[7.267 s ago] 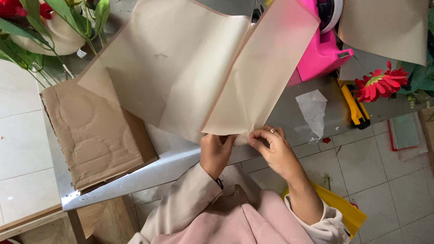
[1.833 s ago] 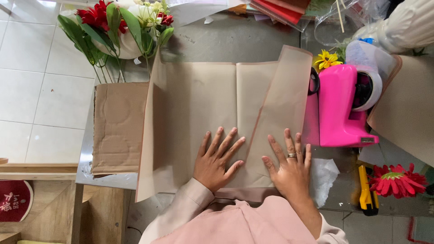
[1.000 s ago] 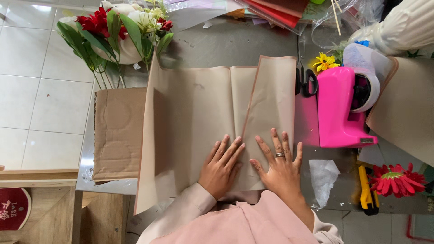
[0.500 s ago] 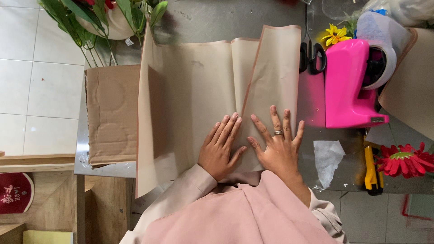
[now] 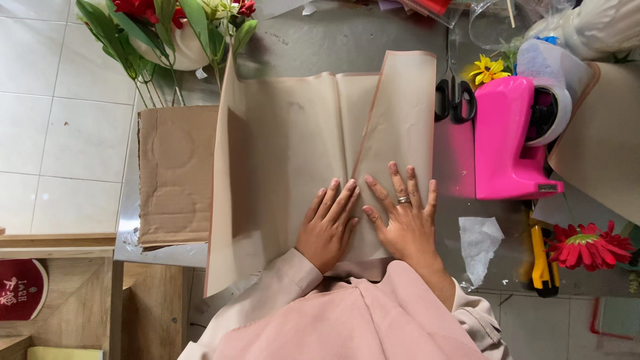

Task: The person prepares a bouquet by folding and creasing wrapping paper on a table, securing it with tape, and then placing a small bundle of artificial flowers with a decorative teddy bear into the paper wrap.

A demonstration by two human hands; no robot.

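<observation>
Pressing flat, fingers spread, gripping nothing, left hand [image 5: 330, 223] and right hand [image 5: 403, 223] pin beige paper [image 5: 293, 147]; its raised flap beside the pink tape dispenser [image 5: 510, 143] could spring back, skewing the crease.

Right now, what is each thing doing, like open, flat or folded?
Left hand: flat on the paper, fingers together.
Right hand: flat on the paper, fingers spread.
Tan paper: spread out, right flap folded over.
Scissors: shut, lying flat.
Cardboard: lying flat.
Yellow knife: lying down.
</observation>
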